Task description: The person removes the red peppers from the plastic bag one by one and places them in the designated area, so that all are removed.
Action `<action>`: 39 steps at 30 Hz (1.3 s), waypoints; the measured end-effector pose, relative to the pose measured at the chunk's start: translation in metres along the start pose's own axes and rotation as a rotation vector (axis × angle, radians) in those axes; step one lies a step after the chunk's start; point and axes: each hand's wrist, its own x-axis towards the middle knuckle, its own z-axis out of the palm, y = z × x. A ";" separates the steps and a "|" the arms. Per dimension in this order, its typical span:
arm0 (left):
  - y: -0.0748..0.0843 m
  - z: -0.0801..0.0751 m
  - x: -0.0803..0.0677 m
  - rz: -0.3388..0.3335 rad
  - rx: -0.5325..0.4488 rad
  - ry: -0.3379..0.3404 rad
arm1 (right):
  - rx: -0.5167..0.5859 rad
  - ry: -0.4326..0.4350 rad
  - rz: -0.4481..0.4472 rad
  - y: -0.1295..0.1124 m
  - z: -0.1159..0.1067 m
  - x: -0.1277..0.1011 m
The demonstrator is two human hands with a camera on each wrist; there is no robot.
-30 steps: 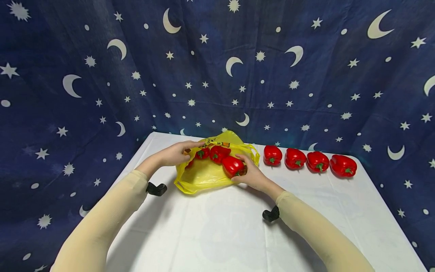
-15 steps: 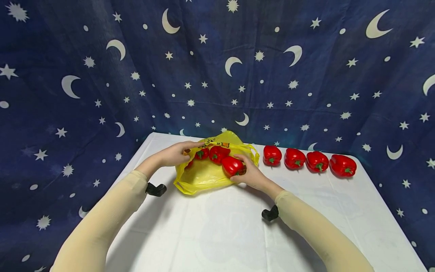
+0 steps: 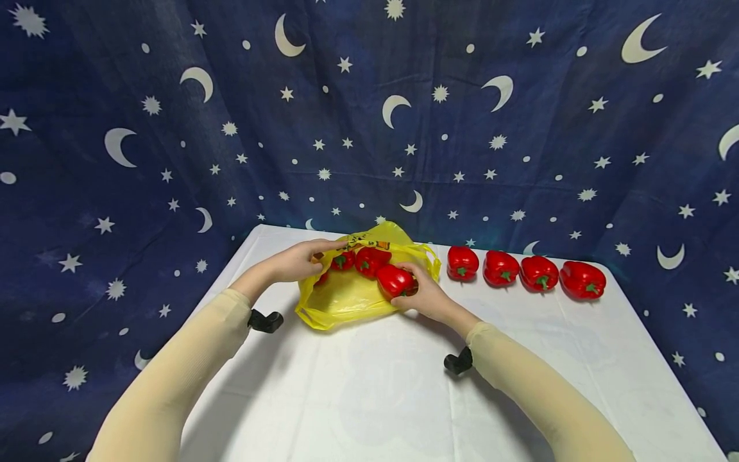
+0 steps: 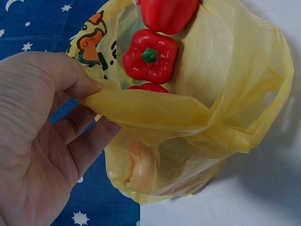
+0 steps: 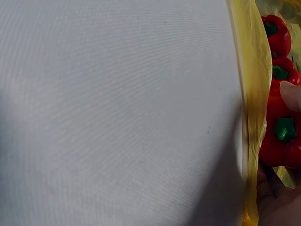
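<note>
Head view: my left hand (image 3: 297, 260) pinches the rim of the yellow plastic bag (image 3: 346, 298) between thumb and fingers, keeping the mouth lifted open. My right hand (image 3: 424, 295) is wrapped around a red bell pepper (image 3: 394, 280) right at the bag's opening, partly over the near edge. Two more peppers (image 3: 372, 260) already lie inside, deeper in; left wrist view shows them (image 4: 149, 55) past the raised rim. Four peppers (image 3: 522, 273) sit in a row on the white table (image 3: 375, 398), just right of the bag.

How I'd do this step well, judging from here:
- keep the left pinch high so the film doesn't sag across the opening
- push the held pepper past the rim, toward the free space beside the two inside
- let go only once it rests on the bag floor, else it may roll out onto the table
- avoid dragging the thin film with the right fingers

Right wrist view mostly shows tablecloth and the bag edge.
</note>
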 end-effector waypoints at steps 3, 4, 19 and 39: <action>0.001 0.000 0.001 0.000 -0.001 -0.003 | 0.013 0.008 0.000 -0.002 -0.001 -0.003; 0.001 0.000 0.001 0.001 -0.002 -0.004 | 0.019 0.011 -0.002 -0.003 -0.001 -0.004; -0.002 0.001 0.000 0.024 -0.003 -0.008 | 0.068 0.056 -0.045 -0.022 -0.024 -0.035; -0.002 0.002 0.000 0.026 -0.002 -0.010 | 0.090 0.198 -0.012 0.003 -0.077 -0.081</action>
